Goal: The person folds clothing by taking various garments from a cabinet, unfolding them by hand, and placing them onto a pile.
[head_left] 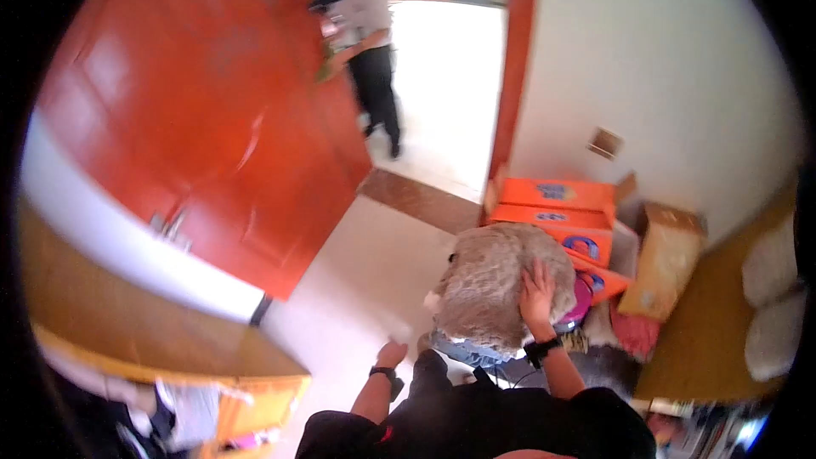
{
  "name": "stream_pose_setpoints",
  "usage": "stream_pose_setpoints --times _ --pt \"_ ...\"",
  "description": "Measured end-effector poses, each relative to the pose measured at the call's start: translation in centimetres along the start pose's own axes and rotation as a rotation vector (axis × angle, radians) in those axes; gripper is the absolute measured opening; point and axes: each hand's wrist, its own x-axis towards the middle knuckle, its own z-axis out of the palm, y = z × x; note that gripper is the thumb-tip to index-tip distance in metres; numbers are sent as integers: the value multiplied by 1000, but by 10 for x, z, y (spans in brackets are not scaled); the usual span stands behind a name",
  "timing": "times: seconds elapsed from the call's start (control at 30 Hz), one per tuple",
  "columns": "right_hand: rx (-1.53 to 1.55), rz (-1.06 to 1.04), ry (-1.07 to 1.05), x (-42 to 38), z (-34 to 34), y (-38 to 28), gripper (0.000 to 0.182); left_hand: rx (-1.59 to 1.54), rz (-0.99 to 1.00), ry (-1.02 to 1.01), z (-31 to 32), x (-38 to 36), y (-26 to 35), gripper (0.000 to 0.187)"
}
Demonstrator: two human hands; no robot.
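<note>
The fluffy brown bundle [484, 285] looks set down near the orange cardboard boxes [586, 219], not released: right hand [538, 296] fingers wide on it, left hand [392, 354] fingers too blurred to tell.

A glossy red door [212, 110] stands open onto a brightly lit pale floor [446, 76] in the view I have from afar. A plain off-white wall [663, 59] bears a small brown square plate [604, 143]. A dark reddish-brown threshold strip [421, 200] crosses the doorway; an orange-yellow wooden cabinet [272, 405] stands at lower left.
</note>
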Motion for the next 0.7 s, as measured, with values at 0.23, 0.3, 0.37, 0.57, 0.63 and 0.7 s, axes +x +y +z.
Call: stream_pose_setpoints --times 0.23,0.3,0.37,0.57,0.63,0.7 --pt "65 -494 -286 -53 -42 -79 44 -105 -186 169 217 -187 -256 26" --pt "306 -609 -416 -85 -40 -114 47 -438 -361 52 258 -267 -259 25" --pt "246 -887 -583 -116 -38 -153 50 -641 -439 -5 290 -325 -254 24" --pt "306 -1588 -1280 -242 41 -204 15 -965 -500 59 345 -415 -272 21" --pt "256 -1772 -1220 -280 41 -267 16 -1047 -507 139 350 -443 -307 20" --pt "131 -1956 -1158 -317 27 -339 14 -1091 -547 243 361 -468 -342 19"
